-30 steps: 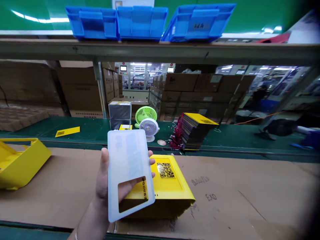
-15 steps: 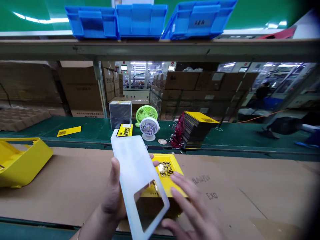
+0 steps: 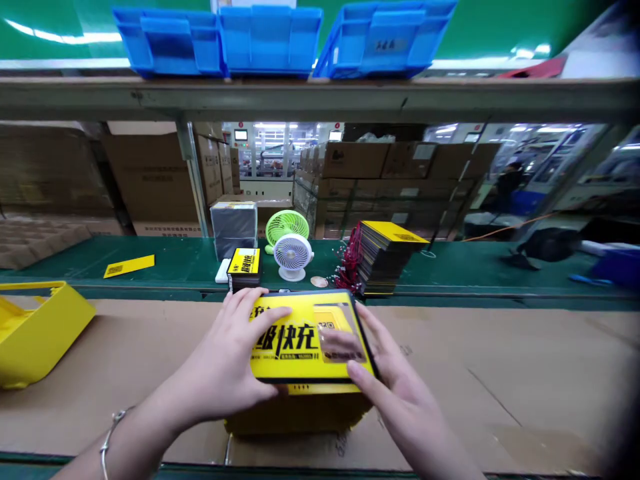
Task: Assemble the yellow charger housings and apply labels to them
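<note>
Yellow black-edged panel (image 3: 293, 341), left fingers (image 3: 269, 320) spread around one end, right fingers (image 3: 369, 384) partly curled, clasping the other

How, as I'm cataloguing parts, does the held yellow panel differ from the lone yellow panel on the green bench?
The held panel is between the left hand and the right hand; the lone panel lies on the green bench. The held panel shows large black characters; the lone panel shows a QR code. Both are yellow-faced with black print.

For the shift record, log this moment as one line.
left hand: holds yellow panel, left end | right hand: holds right end | panel: over yellow housing | contact with housing: unclear
</note>
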Tool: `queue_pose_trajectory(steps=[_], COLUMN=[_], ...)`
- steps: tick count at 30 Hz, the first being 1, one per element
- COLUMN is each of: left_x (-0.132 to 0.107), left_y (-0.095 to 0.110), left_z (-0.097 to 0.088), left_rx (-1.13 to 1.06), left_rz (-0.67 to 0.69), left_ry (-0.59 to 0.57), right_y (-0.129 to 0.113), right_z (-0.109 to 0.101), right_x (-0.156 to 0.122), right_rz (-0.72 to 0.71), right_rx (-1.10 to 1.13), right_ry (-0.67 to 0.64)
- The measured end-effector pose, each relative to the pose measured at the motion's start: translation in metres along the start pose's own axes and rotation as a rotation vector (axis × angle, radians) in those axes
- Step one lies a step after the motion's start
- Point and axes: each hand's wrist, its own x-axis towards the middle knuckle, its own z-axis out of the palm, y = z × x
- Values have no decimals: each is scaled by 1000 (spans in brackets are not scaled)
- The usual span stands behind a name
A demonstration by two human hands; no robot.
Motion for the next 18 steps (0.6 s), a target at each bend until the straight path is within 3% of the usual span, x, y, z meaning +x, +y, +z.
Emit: queue_pose_trajectory(steps=[3,6,13,18], left_x=[7,10,11,19], left_y=[-14,-23,-19,-14], left_z=[8,15,19,19], left_rx=[-21,-67,-97,-6], left_rz=[-111,-163,-188,-168], left_ry=[-109,-160,-152,-219], right_y=[12,25,38,46], right_z=[-7,-19,-38,-41], right_x=[0,0,6,9], right_rz=[25,57,90,143], right_rx=[-391,-626,-417,-264], right_ry=[14,-84,-113,-101])
